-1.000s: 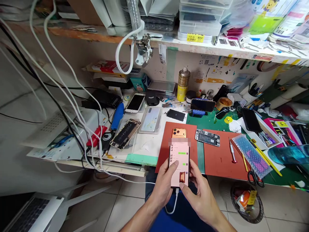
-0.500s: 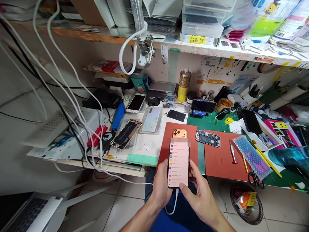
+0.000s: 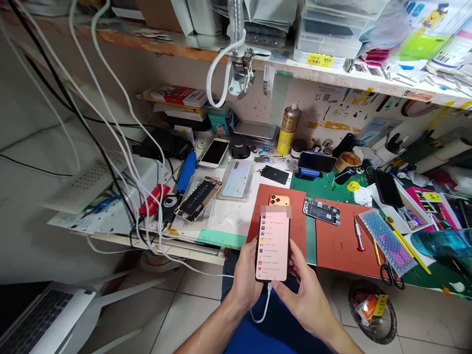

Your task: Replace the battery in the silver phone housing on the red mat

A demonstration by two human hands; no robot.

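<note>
Held upright over my lap is a smartphone (image 3: pixel 273 246), its lit screen showing a list with small coloured icons. My left hand (image 3: pixel 245 275) is wrapped round its left edge. Along the right edge, the fingers of my right hand (image 3: pixel 305 290) support it, with that thumb near the bottom of the screen. A white charging cable (image 3: pixel 266 307) runs from the phone's lower end. Just beyond it, an orange phone (image 3: pixel 279 199) lies camera side up on the red-brown mat (image 3: pixel 254 216), partly hidden by the held phone. An opened phone (image 3: pixel 321 211) with its battery exposed rests to the right.
Another opened phone (image 3: pixel 198 198) and a white phone (image 3: pixel 214 152) lie at the left. Scissors (image 3: pixel 391 276), a screwdriver (image 3: pixel 359 233) and bubble wrap (image 3: pixel 387 241) are at the right. Cables (image 3: pixel 121 147) hang on the left. A bin (image 3: pixel 372 312) stands below the bench edge.
The view has shifted slightly, so the bench things appear further right. My right thumb has moved a little down and left, off the screen's lower edge. Both hands still hold the phone.
</note>
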